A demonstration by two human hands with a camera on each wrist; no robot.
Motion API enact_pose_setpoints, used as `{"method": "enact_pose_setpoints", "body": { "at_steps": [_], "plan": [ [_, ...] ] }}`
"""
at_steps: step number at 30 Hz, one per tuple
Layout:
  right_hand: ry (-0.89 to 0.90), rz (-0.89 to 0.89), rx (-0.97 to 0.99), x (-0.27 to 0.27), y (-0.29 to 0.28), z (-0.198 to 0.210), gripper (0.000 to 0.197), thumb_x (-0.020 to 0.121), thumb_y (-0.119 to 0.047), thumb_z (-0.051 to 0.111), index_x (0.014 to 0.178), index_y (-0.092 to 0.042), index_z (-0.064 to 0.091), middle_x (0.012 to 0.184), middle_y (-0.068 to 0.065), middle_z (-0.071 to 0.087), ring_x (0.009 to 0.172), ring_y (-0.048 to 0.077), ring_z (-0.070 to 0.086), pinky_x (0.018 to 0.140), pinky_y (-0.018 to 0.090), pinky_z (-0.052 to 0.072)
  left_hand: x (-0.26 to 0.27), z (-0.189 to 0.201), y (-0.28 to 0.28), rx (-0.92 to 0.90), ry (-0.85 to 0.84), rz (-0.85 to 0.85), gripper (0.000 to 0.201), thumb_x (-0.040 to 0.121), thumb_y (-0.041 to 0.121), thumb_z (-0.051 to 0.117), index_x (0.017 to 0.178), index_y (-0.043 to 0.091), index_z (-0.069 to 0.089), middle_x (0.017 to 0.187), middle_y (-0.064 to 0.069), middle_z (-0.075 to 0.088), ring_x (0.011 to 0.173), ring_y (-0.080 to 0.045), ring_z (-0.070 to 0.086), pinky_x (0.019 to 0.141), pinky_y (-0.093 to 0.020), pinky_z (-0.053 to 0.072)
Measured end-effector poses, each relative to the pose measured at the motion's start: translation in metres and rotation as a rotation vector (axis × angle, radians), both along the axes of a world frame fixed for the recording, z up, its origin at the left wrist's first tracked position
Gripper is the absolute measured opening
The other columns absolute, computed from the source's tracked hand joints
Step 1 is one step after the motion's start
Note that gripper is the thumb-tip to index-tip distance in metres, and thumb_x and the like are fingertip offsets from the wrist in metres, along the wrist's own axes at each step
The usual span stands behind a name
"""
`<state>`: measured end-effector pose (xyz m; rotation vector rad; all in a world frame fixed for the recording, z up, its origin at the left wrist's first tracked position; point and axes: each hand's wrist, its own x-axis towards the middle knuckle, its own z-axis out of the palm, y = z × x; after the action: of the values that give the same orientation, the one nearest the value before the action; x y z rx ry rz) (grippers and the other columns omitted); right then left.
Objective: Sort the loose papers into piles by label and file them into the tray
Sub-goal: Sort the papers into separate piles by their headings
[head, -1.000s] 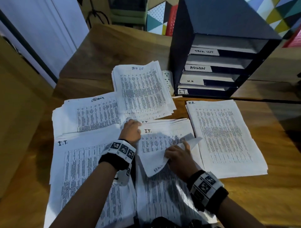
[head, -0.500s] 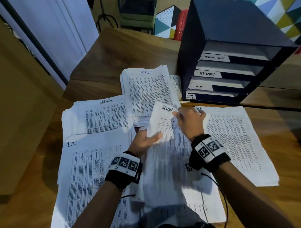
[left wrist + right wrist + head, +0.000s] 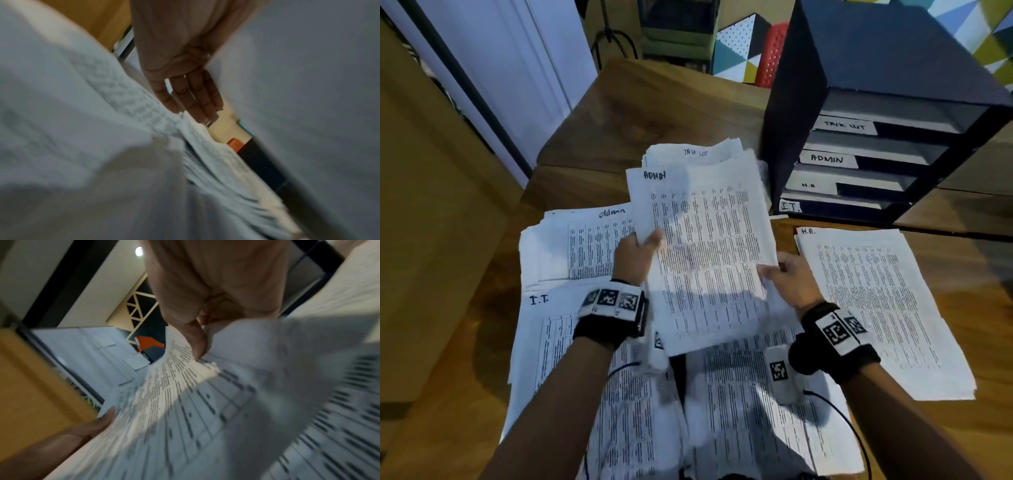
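A printed sheet headed ADMIN (image 3: 709, 253) is lifted off the desk, above the piles. My left hand (image 3: 645, 241) holds its left edge, thumb on top and fingers underneath (image 3: 193, 100). My right hand (image 3: 770, 270) pinches its right edge (image 3: 197, 345). Under and around it lie labelled piles: admin (image 3: 585, 246) at the left, TASK LIST (image 3: 695, 152) behind, H.R. (image 3: 876, 308) at the right, I.T. (image 3: 544, 342) at the front left. The dark tray (image 3: 784, 137) stands at the back right with slots marked TASK LIST, ADMIN, H.R. and I.T.
More printed sheets (image 3: 756, 411) lie at the front centre, under my forearms. Bare wooden desk (image 3: 654, 113) shows behind the piles and at the far right. A yellow panel (image 3: 431, 240) borders the left side.
The folded sheet taken from the middle pile has been opened out and raised. My hands have moved apart to its two side edges, and its ADMIN heading now shows.
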<state>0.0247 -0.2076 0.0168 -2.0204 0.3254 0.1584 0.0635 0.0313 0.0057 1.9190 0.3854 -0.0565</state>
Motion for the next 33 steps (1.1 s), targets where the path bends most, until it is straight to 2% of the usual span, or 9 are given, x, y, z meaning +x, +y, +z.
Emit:
{"method": "enact_pose_setpoints", "body": {
  "at_steps": [8,10,12,15,18,20,24,27,33],
  "plan": [
    [-0.245,-0.127,0.036,0.058,0.042,0.039,0.022,0.093,-0.005,0.048,0.111,-0.001,0.059,0.101,0.008,0.062,0.083,0.016,0.056,0.079,0.03,0.049,-0.023,-0.031,0.057,0.929,0.321,-0.356,0.071,0.087,0.066,0.029,0.128,0.012,0.048,0.131,-0.015,0.044,0.123,-0.032,0.041,0.102,-0.045,0.036],
    [-0.267,-0.143,0.037,0.074,0.056,0.039,0.025,0.093,-0.003,0.045,0.114,0.002,0.056,0.108,0.012,0.062,0.096,0.024,0.058,0.089,0.033,0.048,-0.028,-0.033,0.059,0.904,0.284,-0.387,0.077,0.083,0.071,0.021,0.12,0.013,0.056,0.124,-0.014,0.051,0.117,-0.03,0.047,0.1,-0.044,0.038],
    [-0.246,-0.107,0.004,0.084,0.073,0.035,0.024,0.091,0.001,0.041,0.109,0.006,0.056,0.095,0.015,0.06,0.085,0.027,0.054,0.078,0.03,0.044,-0.031,-0.031,0.061,0.832,0.193,-0.378,0.101,0.067,0.084,-0.003,0.083,0.012,0.065,0.084,-0.012,0.062,0.082,-0.024,0.06,0.077,-0.031,0.047],
    [-0.169,-0.008,0.042,0.086,0.093,0.019,0.026,0.088,0.006,0.039,0.108,0.013,0.055,0.092,0.023,0.06,0.077,0.031,0.053,0.069,0.026,0.036,-0.042,-0.016,0.059,0.639,-0.008,-0.307,0.096,0.066,0.087,-0.005,0.055,0.015,0.057,0.05,-0.003,0.045,0.044,-0.009,0.034,0.044,-0.021,0.023],
    [-0.006,0.08,0.074,0.069,0.114,-0.003,0.02,0.09,0.005,0.044,0.082,0.002,0.062,0.073,0.012,0.052,0.061,0.02,0.043,0.061,0.027,0.035,-0.043,-0.008,0.063,0.546,-0.093,-0.219,0.069,0.086,0.065,0.029,0.06,0.014,0.066,0.058,-0.013,0.059,0.046,-0.011,0.034,0.042,-0.017,0.023],
    [0.091,0.154,0.053,0.057,0.129,-0.026,0.026,0.089,0.0,0.048,0.066,-0.008,0.057,0.068,0.01,0.047,0.064,0.02,0.043,0.061,0.03,0.033,-0.04,-0.01,0.069,0.518,-0.114,-0.179,0.065,0.07,0.078,0.023,0.044,0.021,0.036,0.045,-0.001,0.036,0.046,-0.013,0.03,0.045,-0.023,0.019],
    [0.252,0.225,0.04,0.04,0.15,-0.052,0.025,0.09,-0.007,0.05,0.069,0.005,0.057,0.067,0.014,0.047,0.064,0.021,0.043,0.059,0.032,0.03,-0.025,-0.015,0.076,0.482,-0.087,-0.107,0.063,0.079,0.069,0.038,0.046,0.017,0.024,0.045,0.0,0.024,0.046,-0.017,0.028,0.049,-0.029,0.016],
    [0.341,0.208,0.11,0.031,0.155,-0.056,0.035,0.085,0.008,0.042,0.054,-0.008,0.043,0.057,0.005,0.042,0.053,0.017,0.038,0.052,0.026,0.028,-0.015,-0.022,0.076,0.52,-0.041,-0.096,0.063,0.088,0.058,0.044,0.046,0.015,0.025,0.045,-0.002,0.026,0.045,-0.017,0.027,0.049,-0.029,0.016],
    [0.238,0.253,0.128,0.023,0.148,-0.032,0.02,0.084,0.004,0.043,0.072,-0.012,0.045,0.064,0.002,0.041,0.062,0.016,0.04,0.059,0.028,0.035,-0.004,-0.039,0.069,0.531,0.056,-0.091,0.047,0.091,0.043,0.049,0.057,0.011,0.039,0.055,-0.004,0.04,0.06,-0.021,0.042,0.054,-0.029,0.026]
  ]
}}
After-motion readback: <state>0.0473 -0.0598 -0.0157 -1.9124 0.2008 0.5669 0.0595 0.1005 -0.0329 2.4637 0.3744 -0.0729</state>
